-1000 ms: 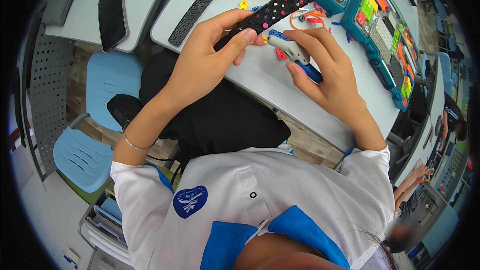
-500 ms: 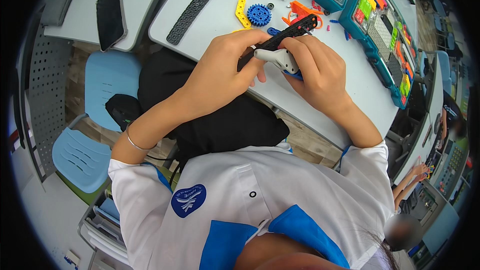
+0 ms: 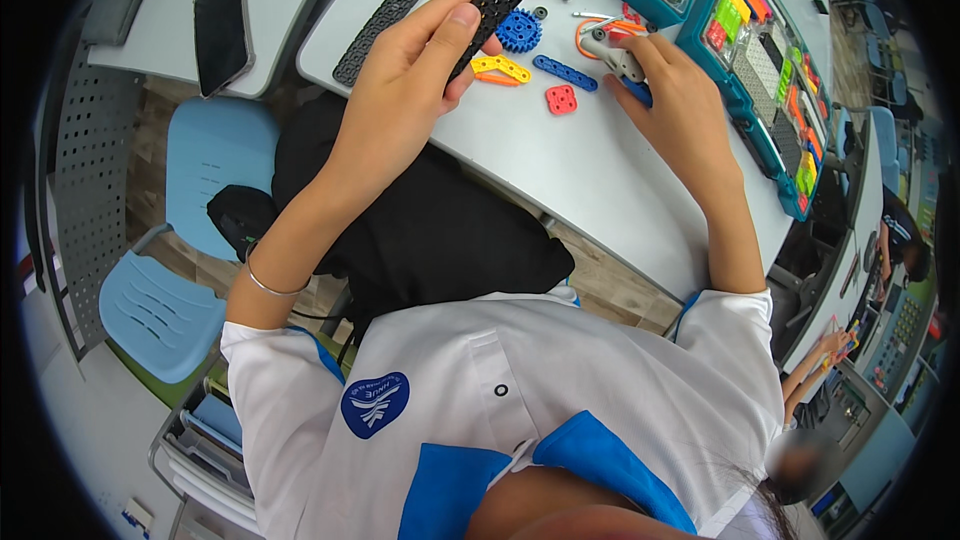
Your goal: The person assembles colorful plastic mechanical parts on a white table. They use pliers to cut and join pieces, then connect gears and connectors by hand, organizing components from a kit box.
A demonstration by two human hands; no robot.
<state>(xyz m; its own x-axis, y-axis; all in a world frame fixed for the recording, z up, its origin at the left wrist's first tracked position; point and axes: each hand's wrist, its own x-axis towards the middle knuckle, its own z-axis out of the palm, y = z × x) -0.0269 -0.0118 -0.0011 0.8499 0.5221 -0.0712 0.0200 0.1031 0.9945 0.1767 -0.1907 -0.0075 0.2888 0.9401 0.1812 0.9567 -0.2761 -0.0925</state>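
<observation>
My left hand (image 3: 400, 95) is closed around a black perforated beam (image 3: 505, 2) dotted with small red pegs and raised over the table (image 3: 620, 175). Farther right, my right hand (image 3: 682, 100) grips a grey-and-blue hand tool (image 3: 622, 60), its grey end pointing toward an orange loop-shaped piece (image 3: 583, 38). Between the hands lie a blue bar with holes (image 3: 565, 72), a red square plate (image 3: 561, 100), a yellow angled bar (image 3: 508, 67) and a blue gear (image 3: 519, 30). My left fingers hide part of the beam's near end.
Another dark perforated strip (image 3: 385, 25) lies at the table's left. An open teal case (image 3: 765, 158) of colourful parts stands at the right. A phone (image 3: 222, 30) rests on the neighbouring table, above blue chairs (image 3: 215, 135). People sit at the far right.
My hands have parted. The left has lifted the black beam up and left; the right has moved right with the tool, uncovering the blue bar and red plate.
</observation>
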